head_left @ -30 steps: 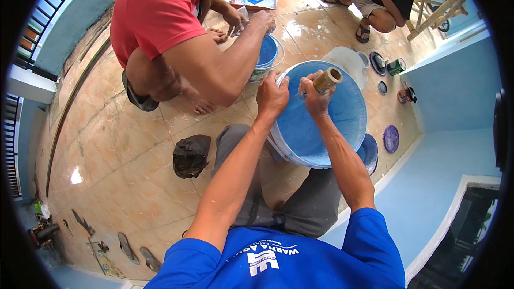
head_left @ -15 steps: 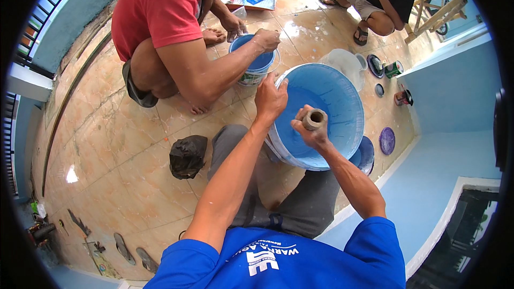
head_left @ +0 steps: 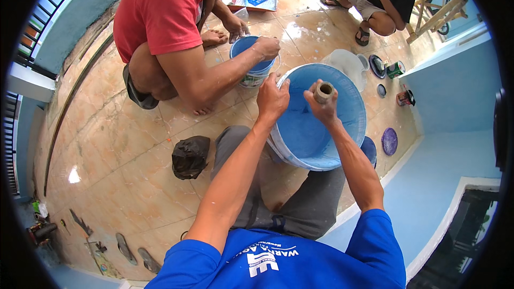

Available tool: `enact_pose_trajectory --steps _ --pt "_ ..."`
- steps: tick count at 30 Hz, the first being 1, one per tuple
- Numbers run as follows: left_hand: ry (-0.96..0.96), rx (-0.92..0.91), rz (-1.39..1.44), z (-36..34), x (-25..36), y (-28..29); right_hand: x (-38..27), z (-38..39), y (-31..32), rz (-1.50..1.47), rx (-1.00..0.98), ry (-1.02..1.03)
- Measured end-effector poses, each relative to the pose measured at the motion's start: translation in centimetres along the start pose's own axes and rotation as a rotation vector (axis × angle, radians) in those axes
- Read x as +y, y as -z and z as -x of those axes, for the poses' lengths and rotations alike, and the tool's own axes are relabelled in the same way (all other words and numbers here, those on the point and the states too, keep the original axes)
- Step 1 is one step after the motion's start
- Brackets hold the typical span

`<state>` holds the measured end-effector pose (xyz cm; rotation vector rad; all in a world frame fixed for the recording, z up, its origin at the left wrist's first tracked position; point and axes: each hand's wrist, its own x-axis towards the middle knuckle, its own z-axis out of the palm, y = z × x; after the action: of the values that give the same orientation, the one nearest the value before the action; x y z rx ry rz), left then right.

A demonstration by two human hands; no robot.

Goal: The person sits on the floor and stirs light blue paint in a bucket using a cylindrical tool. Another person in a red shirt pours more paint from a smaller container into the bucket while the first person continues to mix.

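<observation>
A large white bucket with blue paint inside stands between my knees. My left hand is closed over its left rim, fingers hooked across the edge. In my right hand, held over the bucket, is a hollow pipe with its open end pointing up. The fist wraps round it; its lower end is hidden behind my hand and forearm.
A person in a red shirt squats at the left with a smaller paint bucket. Another person crouches farther off. A black plastic bag, purple lid and paint cans lie on the tiles beside the blue wall.
My right hand has moved up and to the right inside the bucket's outline, carrying the pipe with it. My left hand keeps its hold on the rim.
</observation>
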<state>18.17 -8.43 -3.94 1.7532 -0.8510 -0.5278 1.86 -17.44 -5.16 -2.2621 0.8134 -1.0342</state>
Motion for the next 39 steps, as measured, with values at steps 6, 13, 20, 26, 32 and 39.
enact_pose_trajectory --steps 6,13,20,26,32,39 --pt "0.032 -0.018 0.000 0.1 0.1 -0.1 -4.2 5.4 2.6 -0.474 -0.224 -0.236" --pt "0.025 -0.017 -0.009 0.0 0.0 -0.2 -7.9 2.9 -1.3 -0.784 0.013 -0.421" --pt "0.028 -0.013 0.034 -0.1 -0.3 -0.3 -5.0 -1.7 -2.2 -0.736 0.235 -0.395" --pt "-0.006 0.023 -0.018 0.0 -0.3 -0.5 -1.8 0.0 2.2 -0.609 0.205 -0.317" --pt "0.054 -0.030 0.016 0.0 0.3 0.0 -3.5 4.8 3.7 -0.646 -0.021 -0.301" --pt "0.037 -0.011 0.004 0.1 0.1 0.0 -7.2 3.3 -1.0 -0.801 0.059 -0.453"
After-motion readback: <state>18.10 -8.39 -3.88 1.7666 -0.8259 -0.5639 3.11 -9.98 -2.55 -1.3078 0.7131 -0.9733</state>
